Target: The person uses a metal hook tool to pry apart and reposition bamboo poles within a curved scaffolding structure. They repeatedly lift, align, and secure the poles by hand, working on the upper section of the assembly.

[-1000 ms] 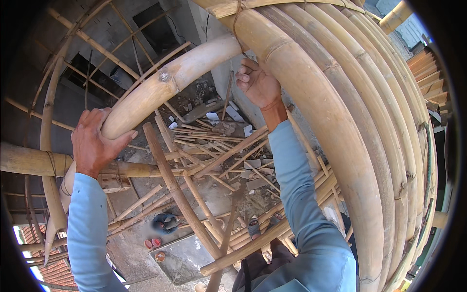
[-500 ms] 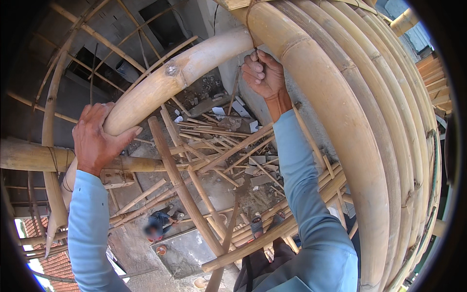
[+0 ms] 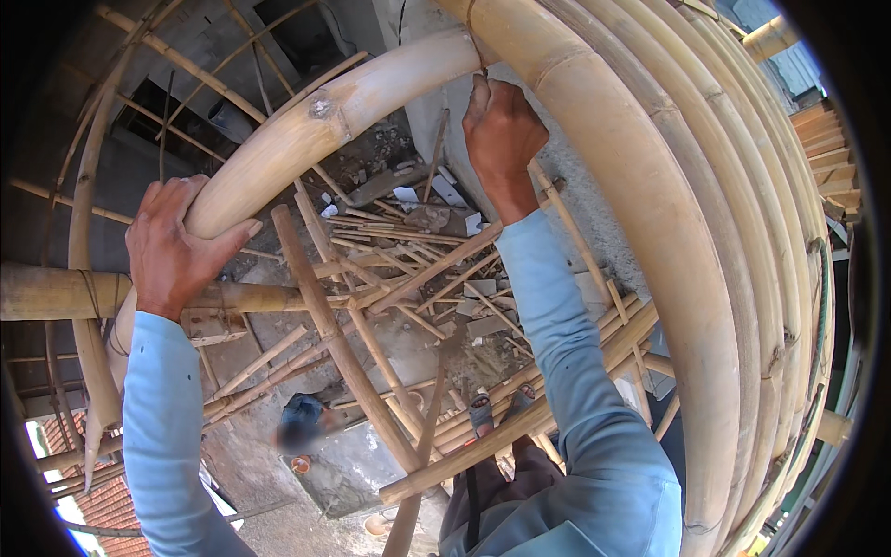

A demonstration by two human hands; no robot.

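A thick pale bamboo pole crosses from my left side to the upper middle, where it meets a row of large upright bamboo poles. My left hand is wrapped round the crossing pole near its left part, thumb toward me. At the joint, a thin dark binding wire loops over the nearest upright pole and hangs down. My right hand is closed in a fist just below, pinching the wire's lower end with thumb and fingers. The back of the hand hides the end itself.
Below me are bamboo scaffold poles, a heap of sticks and rubble, and a person on the ground beside a concrete slab. My sandalled feet stand on bamboo poles. A bamboo lattice stands at the left.
My right hand has turned over at the joint: its palm and fingers faced me, and now its back does. My left hand keeps its grip. The view has shifted slightly.
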